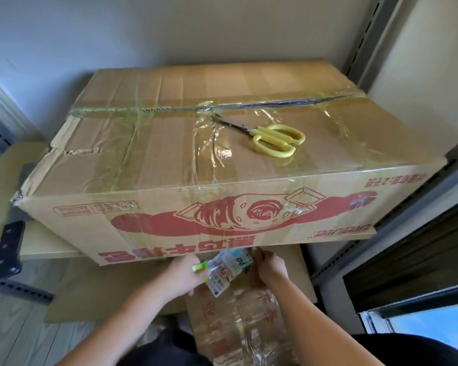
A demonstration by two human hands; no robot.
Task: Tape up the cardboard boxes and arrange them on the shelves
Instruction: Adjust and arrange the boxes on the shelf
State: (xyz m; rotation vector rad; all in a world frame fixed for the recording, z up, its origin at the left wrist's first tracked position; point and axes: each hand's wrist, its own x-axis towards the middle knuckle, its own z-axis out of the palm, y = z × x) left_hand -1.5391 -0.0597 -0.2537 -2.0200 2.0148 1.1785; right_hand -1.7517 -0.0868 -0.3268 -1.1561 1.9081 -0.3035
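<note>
A large cardboard box (169, 154) with red print lies on the shelf board (0, 165), its top seam covered in clear tape. Yellow-handled scissors (273, 137) rest on its top. Below its overhanging front, a smaller cardboard box (222, 326) with red characters and clear tape stands in front of me. My left hand (183, 273) grips a clear tape roll (222, 270) with a printed label and a green part. My right hand (271, 268) presses on the smaller box's top just right of the roll, its fingertips partly hidden in the shadow under the big box.
A grey slotted shelf upright (365, 40) rises at the right. A black bracket (8, 249) and a slotted rail (16, 289) are at the left. A flat sheet of cardboard (95, 294) lies on the wooden floor below. A dark-framed window (421, 299) is at the lower right.
</note>
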